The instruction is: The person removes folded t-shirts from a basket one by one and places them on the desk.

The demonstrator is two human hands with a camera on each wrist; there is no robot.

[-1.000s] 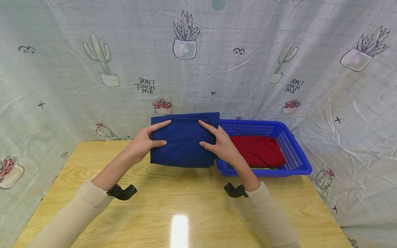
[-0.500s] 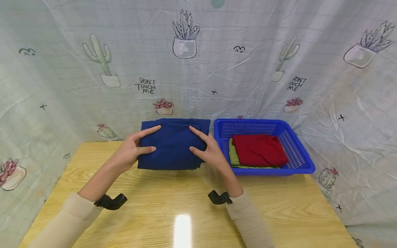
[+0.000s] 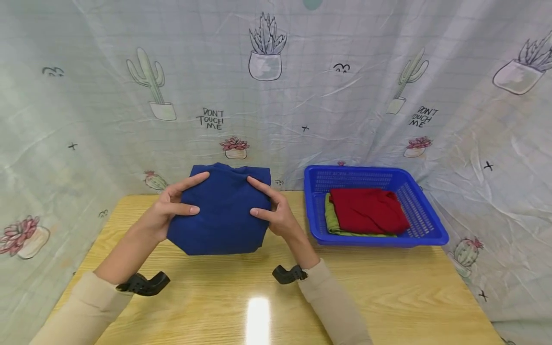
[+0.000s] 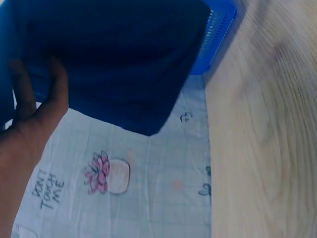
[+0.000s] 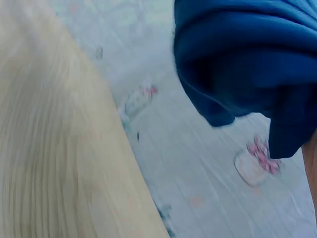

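A folded dark blue cloth (image 3: 222, 218) is held up above the table between both hands in the head view. My left hand (image 3: 166, 208) grips its left side, thumb and forefinger on the near face, other fingers behind. On the right side, my right hand (image 3: 278, 211) grips it the same way. The left wrist view shows the cloth (image 4: 124, 54) hanging from the left hand (image 4: 37, 119), with a corner pointing down. In the right wrist view the cloth (image 5: 247, 64) droops in loose folds, and only a sliver of the right hand (image 5: 311, 168) shows.
A blue plastic basket (image 3: 312, 211) stands on the wooden table (image 3: 207, 306) at the back right. Inside it a folded red cloth (image 3: 366, 211) lies on a folded green cloth (image 3: 331, 218). A cactus-print curtain (image 3: 302, 96) hangs behind the table.
Both hands have carried the blue cloth leftward, away from the basket. Its lower edge has swung nearer and its lower left corner is now slanted. The red and green cloths are now fully uncovered.
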